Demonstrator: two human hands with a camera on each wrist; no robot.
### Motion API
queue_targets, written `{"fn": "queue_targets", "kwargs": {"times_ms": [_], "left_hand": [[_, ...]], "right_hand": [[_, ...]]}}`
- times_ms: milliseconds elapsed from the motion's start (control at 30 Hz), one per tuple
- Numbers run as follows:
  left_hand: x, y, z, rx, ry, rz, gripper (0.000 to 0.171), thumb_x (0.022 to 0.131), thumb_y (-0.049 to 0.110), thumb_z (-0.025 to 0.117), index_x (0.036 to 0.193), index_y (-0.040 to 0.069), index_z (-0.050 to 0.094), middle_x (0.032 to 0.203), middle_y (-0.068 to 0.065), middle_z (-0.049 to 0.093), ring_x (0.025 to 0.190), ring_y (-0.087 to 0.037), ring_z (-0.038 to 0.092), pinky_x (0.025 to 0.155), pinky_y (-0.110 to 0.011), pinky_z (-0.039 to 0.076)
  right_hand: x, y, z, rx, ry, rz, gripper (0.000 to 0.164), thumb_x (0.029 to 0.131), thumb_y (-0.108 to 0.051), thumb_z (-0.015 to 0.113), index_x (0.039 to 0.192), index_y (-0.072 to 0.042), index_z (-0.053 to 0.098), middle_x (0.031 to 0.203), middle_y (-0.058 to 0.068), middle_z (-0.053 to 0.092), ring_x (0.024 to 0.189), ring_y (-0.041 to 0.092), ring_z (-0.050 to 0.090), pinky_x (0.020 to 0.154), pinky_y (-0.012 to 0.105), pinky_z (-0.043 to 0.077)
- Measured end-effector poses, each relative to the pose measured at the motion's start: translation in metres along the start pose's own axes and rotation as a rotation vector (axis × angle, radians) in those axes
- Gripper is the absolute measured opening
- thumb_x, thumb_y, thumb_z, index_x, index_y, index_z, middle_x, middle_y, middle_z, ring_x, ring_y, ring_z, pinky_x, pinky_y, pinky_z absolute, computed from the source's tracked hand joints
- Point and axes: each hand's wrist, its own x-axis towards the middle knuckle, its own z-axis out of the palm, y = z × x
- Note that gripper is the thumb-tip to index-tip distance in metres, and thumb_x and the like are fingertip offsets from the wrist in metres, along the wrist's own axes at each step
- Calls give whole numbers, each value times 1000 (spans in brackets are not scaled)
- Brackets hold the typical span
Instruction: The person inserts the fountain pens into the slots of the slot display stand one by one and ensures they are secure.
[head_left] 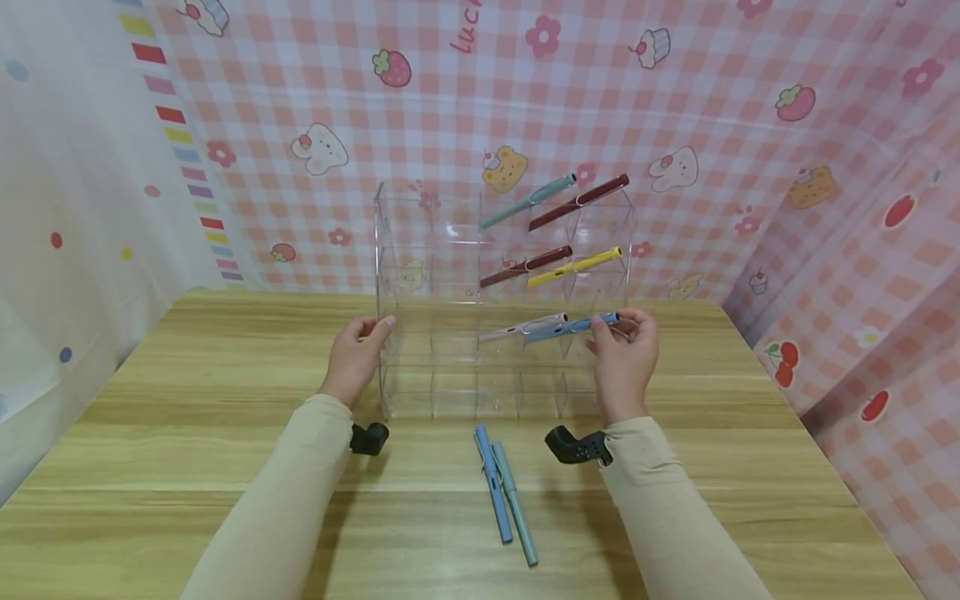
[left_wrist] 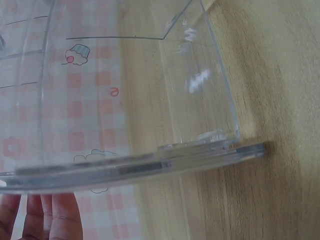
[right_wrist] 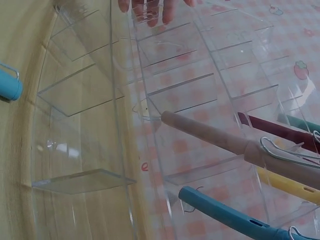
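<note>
A clear acrylic rack (head_left: 379, 275) with rows of compartments stands on the table. My left hand (head_left: 356, 357) grips its left side wall, thumb in front; in the left wrist view fingers (left_wrist: 65, 217) show beyond that wall. My right hand (head_left: 626, 358) is at the rack's right side and pinches the cap end of a blue pen (head_left: 562, 328), whose barrel lies in a compartment of the third row. Beside it rests a pale pinkish pen (head_left: 521, 328). The right wrist view shows the blue pen's barrel (right_wrist: 215, 207) through the rack, but not the right hand's grip.
Above are a maroon pen (head_left: 525, 267) and a yellow pen (head_left: 573, 267), then a teal pen (head_left: 528, 202) and another maroon pen (head_left: 577, 202). In front of the rack, a second blue pen (head_left: 492, 483) and a green-teal pen (head_left: 516, 504) lie on the wooden table (head_left: 420, 517). Checked cloth (head_left: 420, 125) hangs behind.
</note>
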Motion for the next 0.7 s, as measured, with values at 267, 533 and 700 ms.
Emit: {"fn": "queue_targets", "kwargs": {"times_ms": [267, 533, 700], "left_hand": [[-2, 0, 0, -10, -2, -1, 57, 98, 46, 50, 133, 2, 48, 126, -17, 50, 112, -29, 48, 94, -42, 41], [-2, 1, 0, -16, 1, 11, 54, 98, 45, 50, 132, 2, 49, 124, -16, 51, 111, -28, 48, 94, -42, 40], [-3, 2, 0, -19, -1, 8, 55, 98, 46, 50, 131, 2, 49, 124, -16, 50, 112, -28, 47, 94, -42, 40]], "right_hand": [[-3, 0, 0, -34, -28, -15, 24, 91, 3, 61, 104, -9, 44, 99, 4, 47, 90, 14, 60, 69, 20, 54], [-4, -1, -2, -55, -32, -20, 25, 92, 2, 61, 110, -5, 45, 100, 3, 48, 89, 13, 59, 70, 19, 53], [-4, 0, -4, -61, -34, -14, 29, 91, -1, 62, 115, -3, 44, 102, 2, 48, 89, 13, 58, 72, 20, 52]]}}
